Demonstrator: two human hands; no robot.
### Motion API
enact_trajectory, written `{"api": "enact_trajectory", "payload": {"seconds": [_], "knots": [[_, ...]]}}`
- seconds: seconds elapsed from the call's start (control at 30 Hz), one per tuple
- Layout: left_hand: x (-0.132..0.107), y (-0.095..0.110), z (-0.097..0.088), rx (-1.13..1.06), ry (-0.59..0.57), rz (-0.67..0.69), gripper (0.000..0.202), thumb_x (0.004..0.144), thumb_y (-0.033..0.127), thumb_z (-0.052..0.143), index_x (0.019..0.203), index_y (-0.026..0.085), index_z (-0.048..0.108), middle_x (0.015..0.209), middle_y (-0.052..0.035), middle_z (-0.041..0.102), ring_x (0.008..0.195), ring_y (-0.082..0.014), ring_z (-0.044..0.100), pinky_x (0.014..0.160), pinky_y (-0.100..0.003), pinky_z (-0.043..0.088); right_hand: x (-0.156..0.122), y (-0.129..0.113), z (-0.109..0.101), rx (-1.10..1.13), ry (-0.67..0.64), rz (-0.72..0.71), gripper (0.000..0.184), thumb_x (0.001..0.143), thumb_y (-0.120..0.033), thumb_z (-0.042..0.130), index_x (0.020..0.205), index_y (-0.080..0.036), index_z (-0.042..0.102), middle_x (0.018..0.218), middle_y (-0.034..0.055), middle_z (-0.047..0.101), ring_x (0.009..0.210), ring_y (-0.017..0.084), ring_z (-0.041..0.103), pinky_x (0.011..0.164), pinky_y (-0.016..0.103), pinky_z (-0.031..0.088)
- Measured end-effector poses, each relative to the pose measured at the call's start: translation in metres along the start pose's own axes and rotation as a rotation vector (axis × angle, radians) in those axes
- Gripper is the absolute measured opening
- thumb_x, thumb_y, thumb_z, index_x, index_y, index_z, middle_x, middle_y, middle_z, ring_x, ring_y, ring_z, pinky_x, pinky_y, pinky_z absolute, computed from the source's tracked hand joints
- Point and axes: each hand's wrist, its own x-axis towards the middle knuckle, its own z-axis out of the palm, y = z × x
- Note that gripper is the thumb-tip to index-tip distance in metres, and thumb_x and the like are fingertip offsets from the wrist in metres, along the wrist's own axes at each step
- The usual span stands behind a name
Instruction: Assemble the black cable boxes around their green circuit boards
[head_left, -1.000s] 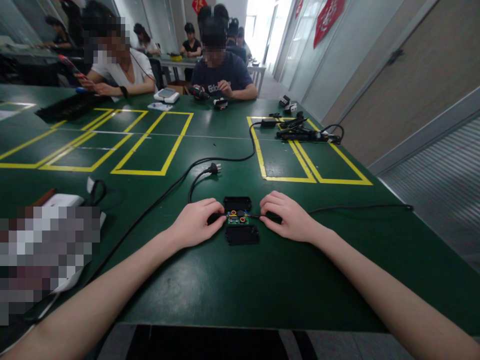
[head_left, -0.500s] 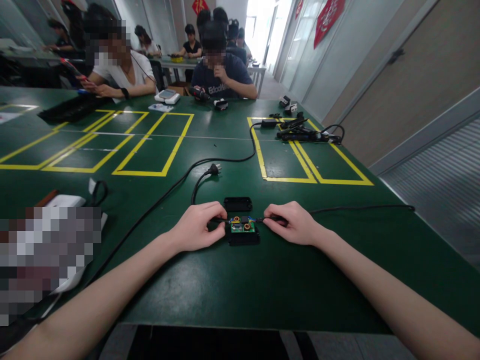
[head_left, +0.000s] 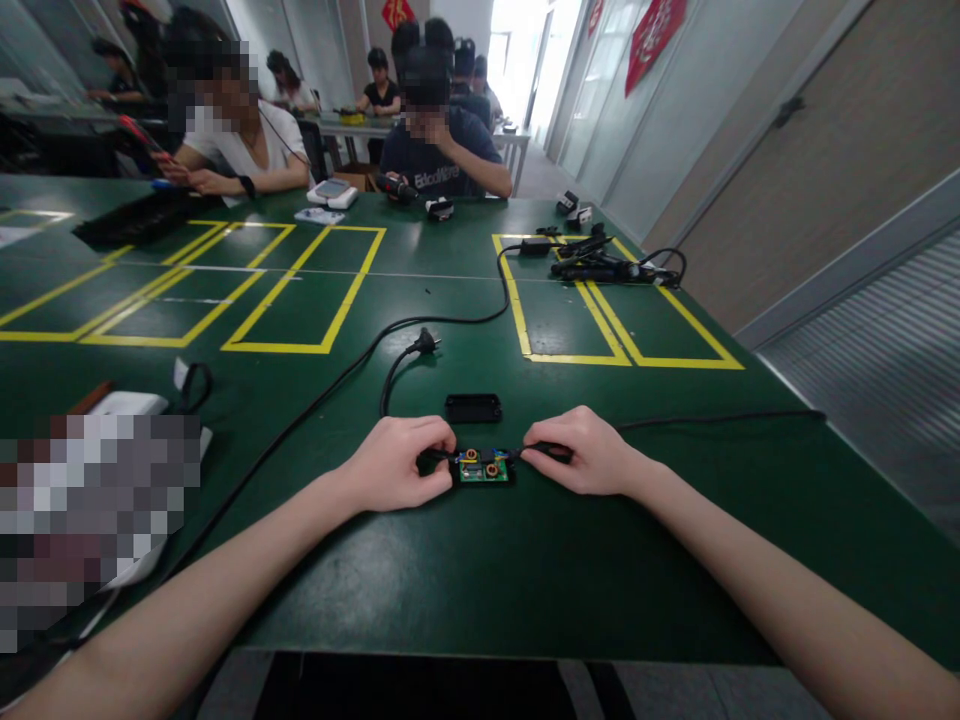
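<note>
A small green circuit board (head_left: 481,468) with copper coils lies in a black case half on the green table (head_left: 465,580), between my two hands. My left hand (head_left: 397,465) is closed, pinching the black cable at the board's left end. My right hand (head_left: 581,450) is closed on the black cable (head_left: 720,418) at the board's right end. The other black case half (head_left: 473,407) lies just beyond the board, apart from it. A black plug (head_left: 424,343) on the left cable rests farther back.
Yellow tape rectangles (head_left: 300,290) mark the table. A heap of black cables and adapters (head_left: 600,262) sits at the back right. Two people (head_left: 442,150) sit across the table with tools. A white device (head_left: 127,404) lies at the left.
Both hands have drawn the board and its cables toward me and set it into the nearer black case half. The far case half stayed where it was.
</note>
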Motion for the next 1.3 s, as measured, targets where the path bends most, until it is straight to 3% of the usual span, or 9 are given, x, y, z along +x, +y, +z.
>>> {"api": "enact_trajectory", "payload": {"seconds": [0.17,0.37,0.6,0.83,0.97,1.3], "knots": [[0.001,-0.002,0.001,0.039,0.014,-0.029,0.008,0.081,0.018,0.058,0.087,0.020,0.063,0.076,0.0025,0.066,0.059,-0.0112,0.057,0.056,-0.022,0.042,0.002,0.002,0.003,-0.023,-0.007,0.039,0.025,0.103,-0.032,0.056,0.087,-0.019,0.070,0.064,-0.0005,0.068,0.050,0.012,0.059,0.054,0.024,0.039],[0.001,-0.005,0.001,0.078,0.071,-0.057,0.007,0.083,0.018,0.060,0.088,0.020,0.063,0.079,0.0028,0.067,0.060,-0.0112,0.059,0.057,-0.022,0.043,0.002,0.005,0.008,0.006,0.033,0.089,0.021,0.103,-0.031,0.059,0.115,-0.021,0.073,0.082,0.0012,0.079,0.053,0.012,0.064,0.055,0.024,0.044],[0.001,-0.010,0.000,0.056,0.032,-0.023,0.007,0.086,0.018,0.060,0.091,0.020,0.066,0.079,0.0021,0.067,0.062,-0.0109,0.060,0.058,-0.022,0.043,0.001,0.007,0.008,0.059,0.057,0.049,0.019,0.103,-0.030,0.061,0.111,-0.020,0.075,0.094,0.0051,0.081,0.072,0.016,0.075,0.065,0.025,0.053],[0.002,-0.009,-0.003,0.044,-0.007,-0.018,0.010,0.090,0.019,0.058,0.091,0.020,0.068,0.079,0.0012,0.066,0.064,-0.0116,0.060,0.057,-0.021,0.042,0.004,0.001,0.007,0.019,0.053,-0.013,0.017,0.104,-0.027,0.059,0.107,-0.019,0.074,0.089,0.0056,0.077,0.076,0.017,0.072,0.068,0.027,0.054],[0.002,-0.007,-0.005,0.061,-0.022,-0.012,0.009,0.090,0.017,0.057,0.087,0.020,0.065,0.079,0.0010,0.064,0.066,-0.0128,0.060,0.059,-0.022,0.042,0.005,0.000,0.006,-0.047,0.076,-0.078,0.022,0.106,-0.027,0.056,0.103,-0.019,0.076,0.100,0.0095,0.076,0.089,0.020,0.072,0.078,0.033,0.057],[0.004,-0.003,-0.005,0.065,-0.042,0.018,0.013,0.092,0.015,0.054,0.080,0.020,0.059,0.080,-0.0003,0.060,0.070,-0.0147,0.057,0.063,-0.024,0.042,0.007,-0.005,0.005,-0.176,0.088,-0.146,0.024,0.106,-0.022,0.053,0.101,-0.016,0.076,0.097,0.0092,0.075,0.080,0.019,0.070,0.070,0.033,0.056]]}}
